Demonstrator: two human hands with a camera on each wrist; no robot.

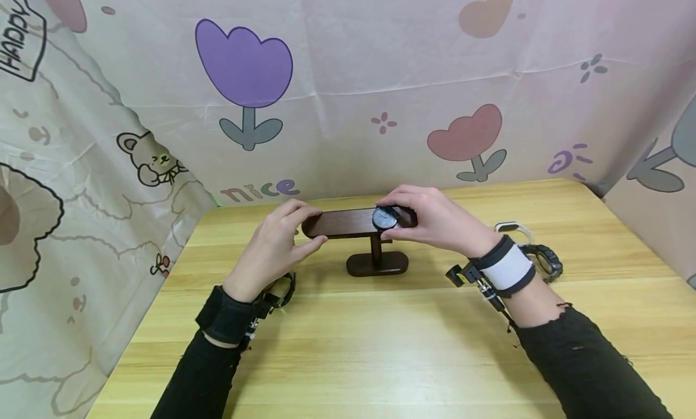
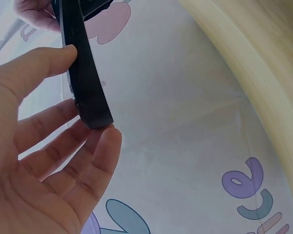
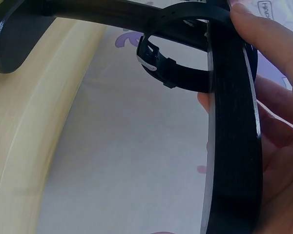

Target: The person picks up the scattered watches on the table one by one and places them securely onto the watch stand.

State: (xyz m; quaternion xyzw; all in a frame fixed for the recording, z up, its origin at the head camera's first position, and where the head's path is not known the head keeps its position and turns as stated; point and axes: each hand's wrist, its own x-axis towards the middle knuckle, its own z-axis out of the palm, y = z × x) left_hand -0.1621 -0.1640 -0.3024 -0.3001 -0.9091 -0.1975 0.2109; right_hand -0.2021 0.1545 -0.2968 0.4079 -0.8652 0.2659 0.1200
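Observation:
A dark brown wooden watch stand point(image 1: 342, 221) stands upright on the table, its long bar on a short post. A round black wristwatch point(image 1: 385, 218) sits on the right part of the bar. Its black strap point(image 3: 185, 80) loops round behind, buckle showing in the right wrist view. At the bar's left end my left hand point(image 1: 274, 244) holds it between thumb and fingers. My right hand point(image 1: 435, 220) reaches over the right end and pinches the wristwatch, thumb at its lower edge and fingertips at its upper edge.
Beyond my right wrist a white band point(image 1: 513, 227) and a black watch point(image 1: 546, 261) lie on the wooden table point(image 1: 380, 346). A black loop point(image 1: 285, 290) shows beside my left wrist. A printed cloth point(image 1: 337, 75) hangs behind the table and along its left side.

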